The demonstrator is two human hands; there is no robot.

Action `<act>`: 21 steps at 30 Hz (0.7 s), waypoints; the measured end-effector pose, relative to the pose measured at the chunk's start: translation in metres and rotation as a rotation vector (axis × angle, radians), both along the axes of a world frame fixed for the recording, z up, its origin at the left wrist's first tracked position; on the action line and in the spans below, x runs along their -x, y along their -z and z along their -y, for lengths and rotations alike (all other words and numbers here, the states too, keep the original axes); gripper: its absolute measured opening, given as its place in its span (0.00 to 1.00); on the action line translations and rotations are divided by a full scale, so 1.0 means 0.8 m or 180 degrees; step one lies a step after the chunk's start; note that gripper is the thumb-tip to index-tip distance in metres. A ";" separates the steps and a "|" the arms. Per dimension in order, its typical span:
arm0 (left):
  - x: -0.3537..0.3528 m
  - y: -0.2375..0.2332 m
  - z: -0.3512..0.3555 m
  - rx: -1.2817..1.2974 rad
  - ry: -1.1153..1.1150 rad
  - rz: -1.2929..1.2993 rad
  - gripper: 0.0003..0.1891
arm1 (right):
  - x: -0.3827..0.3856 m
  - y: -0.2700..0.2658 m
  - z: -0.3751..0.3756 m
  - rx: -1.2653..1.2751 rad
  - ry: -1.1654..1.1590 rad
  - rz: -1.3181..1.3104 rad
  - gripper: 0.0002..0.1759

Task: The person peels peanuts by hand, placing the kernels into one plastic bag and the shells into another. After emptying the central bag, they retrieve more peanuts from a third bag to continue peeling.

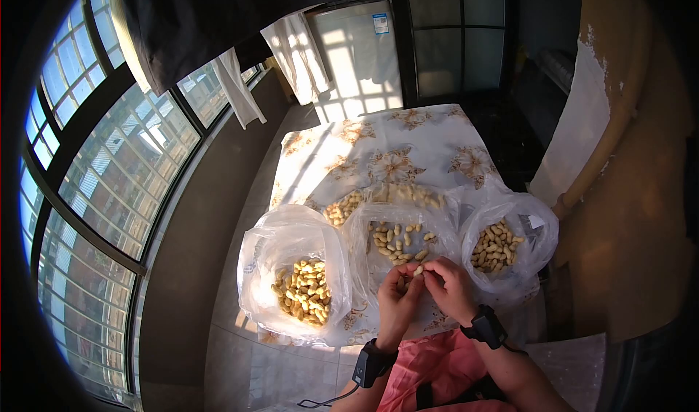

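Peanut [418, 271] partly covered by fingertips of left hand [400, 292] and right hand [449, 288], near part of middle bag [357, 248] hidden behind them, farther peanuts [415, 194] hazy, label [381, 24] print unreadably small, dark cloth [218, 19] cut off above, forearms [518, 368] below.

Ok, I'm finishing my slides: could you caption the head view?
Left hand and right hand pinch what looks like a peanut among open plastic bags of peanuts on a flowered tablecloth.
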State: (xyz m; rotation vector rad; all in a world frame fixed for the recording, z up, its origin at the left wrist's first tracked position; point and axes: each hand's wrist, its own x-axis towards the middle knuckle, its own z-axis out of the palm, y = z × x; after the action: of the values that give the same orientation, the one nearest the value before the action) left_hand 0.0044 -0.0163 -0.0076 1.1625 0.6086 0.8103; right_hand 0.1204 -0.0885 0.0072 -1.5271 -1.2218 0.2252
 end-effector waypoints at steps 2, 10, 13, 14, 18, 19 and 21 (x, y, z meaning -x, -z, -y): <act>0.000 0.000 0.000 0.0013 -0.0004 0.0003 0.10 | 0.000 0.000 0.000 0.0028 0.0005 0.0006 0.06; 0.001 0.004 0.001 -0.0029 -0.0064 -0.0108 0.10 | 0.000 -0.001 0.000 -0.0033 0.0031 0.0064 0.07; 0.000 0.006 0.001 -0.0043 -0.0081 -0.0074 0.10 | 0.000 0.000 0.000 -0.0007 0.0023 0.0018 0.07; 0.000 0.005 0.001 -0.0043 -0.0081 -0.0074 0.10 | 0.000 0.000 0.000 -0.0007 0.0023 0.0018 0.07; -0.001 0.001 0.002 -0.0030 -0.0084 -0.0039 0.09 | 0.001 -0.005 0.000 -0.0022 0.0017 -0.0004 0.06; -0.001 0.000 0.002 -0.0040 -0.0097 -0.0020 0.09 | 0.002 -0.005 0.000 -0.0003 0.0023 -0.0006 0.05; -0.001 0.000 0.003 -0.0093 -0.0119 -0.0024 0.10 | 0.002 -0.005 0.000 -0.0001 0.0030 -0.0002 0.05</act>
State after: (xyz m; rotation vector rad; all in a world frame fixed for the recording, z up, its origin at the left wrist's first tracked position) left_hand 0.0051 -0.0185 -0.0073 1.1842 0.6282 0.8493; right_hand 0.1191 -0.0883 0.0113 -1.5320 -1.2140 0.2191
